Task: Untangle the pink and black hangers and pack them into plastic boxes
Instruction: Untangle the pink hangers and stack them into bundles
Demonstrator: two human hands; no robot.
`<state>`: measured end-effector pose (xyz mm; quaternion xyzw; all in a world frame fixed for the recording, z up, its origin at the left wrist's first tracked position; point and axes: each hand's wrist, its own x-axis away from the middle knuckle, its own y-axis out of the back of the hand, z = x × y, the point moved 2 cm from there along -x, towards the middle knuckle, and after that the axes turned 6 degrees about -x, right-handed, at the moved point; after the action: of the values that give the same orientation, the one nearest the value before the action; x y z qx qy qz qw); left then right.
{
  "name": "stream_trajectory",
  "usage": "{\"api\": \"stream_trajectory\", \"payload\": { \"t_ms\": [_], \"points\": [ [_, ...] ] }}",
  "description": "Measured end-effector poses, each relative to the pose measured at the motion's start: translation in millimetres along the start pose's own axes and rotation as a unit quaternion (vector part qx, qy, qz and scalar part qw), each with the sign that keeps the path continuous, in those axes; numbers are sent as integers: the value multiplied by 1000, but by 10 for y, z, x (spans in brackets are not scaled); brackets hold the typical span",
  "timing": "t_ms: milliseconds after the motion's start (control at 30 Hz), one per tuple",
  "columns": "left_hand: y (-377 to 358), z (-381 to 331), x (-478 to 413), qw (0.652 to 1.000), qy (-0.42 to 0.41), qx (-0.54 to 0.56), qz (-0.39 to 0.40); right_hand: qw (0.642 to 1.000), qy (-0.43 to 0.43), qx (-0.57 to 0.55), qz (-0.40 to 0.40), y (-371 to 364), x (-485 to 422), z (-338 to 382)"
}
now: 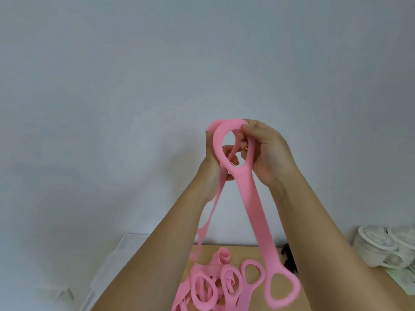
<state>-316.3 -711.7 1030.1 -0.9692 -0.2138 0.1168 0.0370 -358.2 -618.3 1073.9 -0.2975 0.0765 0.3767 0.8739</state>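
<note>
Both hands are raised in front of a pale wall, holding pink strap-like hangers (251, 212) by their top loops. My left hand (215, 167) grips the loop from the left side, and a thin pink strand hangs from it. My right hand (267, 151) pinches the top of the loop from the right. The long hanger dangles down to an oval end loop (281, 290). A pile of tangled pink hangers (215, 286) lies on the wooden table (265, 252) below. A bit of black hanger (288, 260) shows behind my right forearm.
A clear plastic box (116, 261) stands at the table's left side. Stacked white lidded cups (386, 248) and a pale packet (404, 281) sit at the right.
</note>
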Motion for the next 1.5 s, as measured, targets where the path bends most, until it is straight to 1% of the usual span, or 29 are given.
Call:
{"api": "stream_trajectory", "payload": {
  "t_ms": [33, 133, 200, 333, 400, 500, 567, 667, 800, 900, 967, 1000, 1133, 1300, 1400, 1500],
  "points": [
    [-20, 16, 6, 999, 1, 31, 14, 1000, 5, 16, 0, 2, -5, -27],
    [-37, 93, 30, 998, 17, 38, 44, 992, 27, 122, -29, 30, 16, -89],
    [-27, 143, 35, 996, 25, 62, 65, 981, 38, 188, -31, 28, 47, -104],
    [37, 212, 87, 993, 37, 71, 92, 970, 41, 239, -10, 77, 30, -144],
    [57, 226, 106, 992, 33, 68, 103, 972, 32, 234, 0, 124, 1, -153],
    [80, 227, 74, 995, 31, 41, 89, 981, -2, 192, 15, 188, -49, -175],
    [82, 234, 37, 996, 30, 22, 77, 982, -9, 191, 6, 224, -71, -205],
    [54, 239, 15, 997, 22, -4, 73, 973, 11, 231, -25, 254, -79, -241],
    [90, 280, 8, 997, 35, 5, 76, 961, 43, 263, -80, 265, -89, -282],
    [125, 286, 57, 993, 20, -61, 97, 948, 70, 295, -98, 289, -93, -345],
    [121, 251, 99, 989, 14, -117, 93, 939, 80, 322, -95, 300, -83, -385],
    [116, 235, 111, 988, 18, -127, 87, 935, 82, 332, -95, 308, -77, -399],
    [131, 213, 105, 993, 28, -97, 54, 936, 79, 329, -95, 326, -73, -432],
    [142, 218, 72, 996, 35, -56, 52, 944, 69, 313, -76, 309, -57, -403],
    [125, 202, 88, 995, 52, -38, 72, 947, 69, 303, -74, 305, -39, -398],
    [125, 188, 97, 990, 58, -72, 109, 953, 59, 290, -68, 303, -28, -429]
  ]
}}
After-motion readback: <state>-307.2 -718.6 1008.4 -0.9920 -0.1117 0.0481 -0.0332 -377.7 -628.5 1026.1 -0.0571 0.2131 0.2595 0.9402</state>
